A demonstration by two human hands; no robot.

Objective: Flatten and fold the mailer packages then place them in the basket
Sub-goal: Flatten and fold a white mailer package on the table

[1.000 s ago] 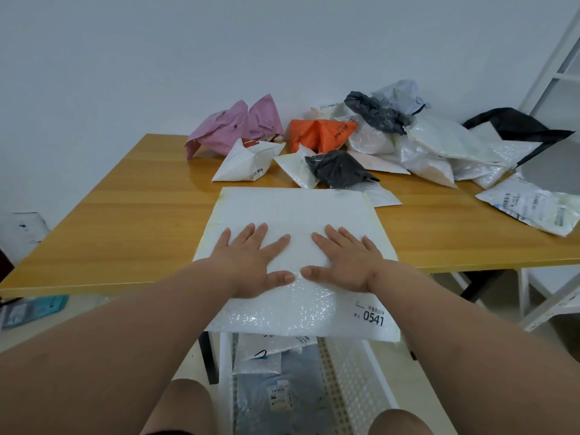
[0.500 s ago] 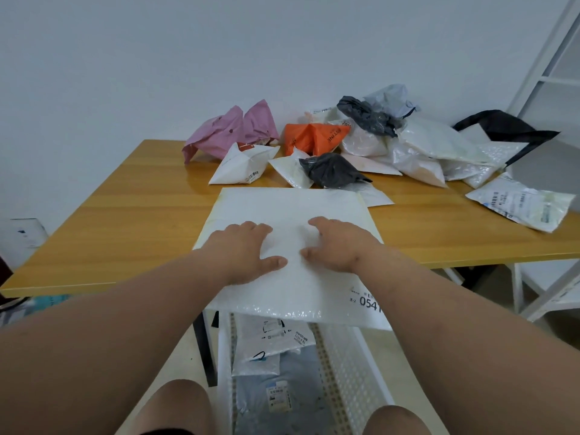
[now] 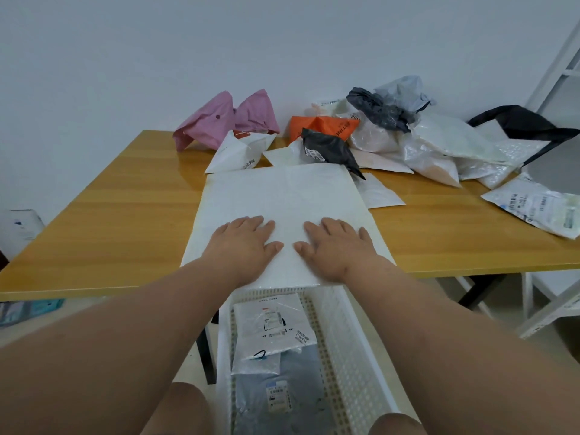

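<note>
On the wooden table [image 3: 119, 221] my left hand [image 3: 243, 246] and right hand [image 3: 337, 246], fingers flat again after curling, pressed the white bubble mailer [image 3: 282, 196], now pushed further on; flattening continued, basket [image 3: 348, 340] below.

Both forearms are running out past the bottom edge of the frame, and the 2 knees are being cut off there too. The left hand [image 3: 243, 246] and right hand [image 3: 334, 248] are covering the near middle of the big white mailer [image 3: 282, 199] — whatever print sits beneath them is staying hidden. The basket [image 3: 345, 340] is slipping under the desk [image 3: 110, 221] at its far end. Labels on the mailers inside it are too small to read. The black bag [image 3: 518, 124] is being clipped by the right edge, and the rack [image 3: 552, 73] too.
</note>
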